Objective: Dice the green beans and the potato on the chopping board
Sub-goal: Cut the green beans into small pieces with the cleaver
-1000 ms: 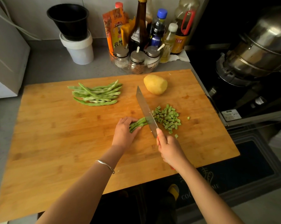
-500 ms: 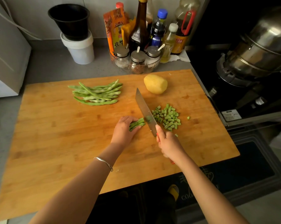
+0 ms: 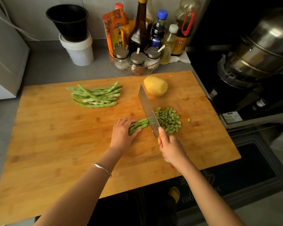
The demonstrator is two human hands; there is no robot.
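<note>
The right hand (image 3: 171,150) covered nearly all of the knife handle (image 3: 173,167); only a red tip showed. The left hand (image 3: 122,135) hid the left ends of the bean bundle (image 3: 139,125). The upper edge of the view cut off the bottles (image 3: 138,30), its right edge the steel pot (image 3: 266,49).

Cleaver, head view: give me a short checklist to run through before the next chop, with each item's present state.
1. Grip: the right hand holds the cleaver by its handle: ok.
2. Hold: the left hand pins the bean bundle on the chopping board: ok.
3. Gap between that hand and the blade, with beans showing between them: ok.
4. Blade set across the bundle's end, beside the diced pile: ok.
5. Blade raised or touching the beans: cannot tell.
6. The potato and whole beans lie apart from the cutting spot: ok.
</note>
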